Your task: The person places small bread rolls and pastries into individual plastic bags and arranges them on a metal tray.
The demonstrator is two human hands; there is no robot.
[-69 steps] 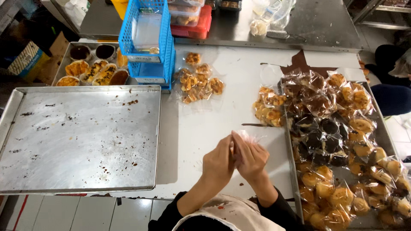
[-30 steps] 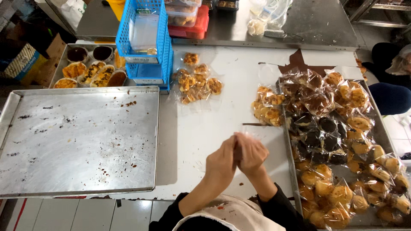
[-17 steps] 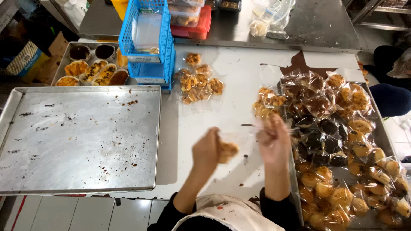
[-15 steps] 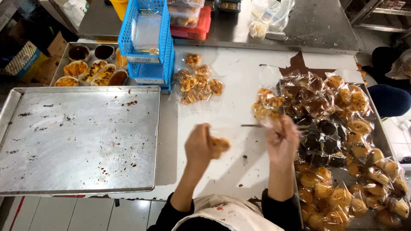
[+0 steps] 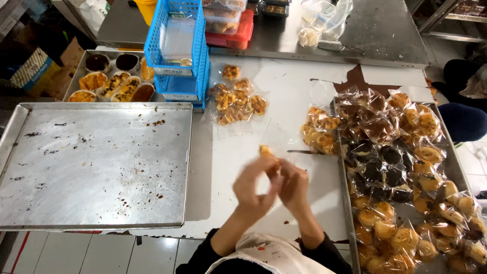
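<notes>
Currently both hands' fingers [image 5: 266,175] pinch one pastry [image 5: 266,151] mid-wrap; wrapped piles right of fingers [image 5: 406,167], emptied tray [image 5: 96,162] left.

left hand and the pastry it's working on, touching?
Touching. The head view shows the left hand with its fingers closed around the small golden pastry, which sticks out above them; the right hand presses in alongside.

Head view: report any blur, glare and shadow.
Head view: the left hand and right hand are motion-blurred around a small pastry; soft glare on the metal tray; the tray casts a shadow on the white table; wrapped pastries stay sharp.
</notes>
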